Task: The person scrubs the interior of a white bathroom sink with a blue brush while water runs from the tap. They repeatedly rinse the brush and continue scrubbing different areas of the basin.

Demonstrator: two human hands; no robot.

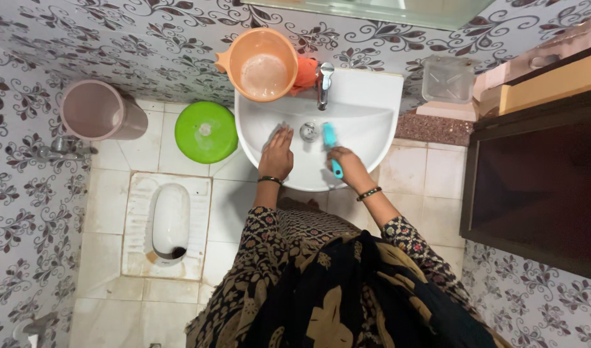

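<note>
Tiled floral-walled washroom; white basin (379, 103) at 12 o'clock; right hand (348, 164) fingers wrapped round teal brush (331, 145); left hand (277, 153) fingers flat, spread on basin

The white basin (372, 113) is crowded — both hands fill its bowl, and the tap (324, 84) and orange mug (263, 64) block the back rim. Its right rim seems bare — the floor (424, 174) beside it too.

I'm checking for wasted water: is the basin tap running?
Cannot tell for sure: no stream shows below the tap, and the white basin looks undisturbed.
</note>
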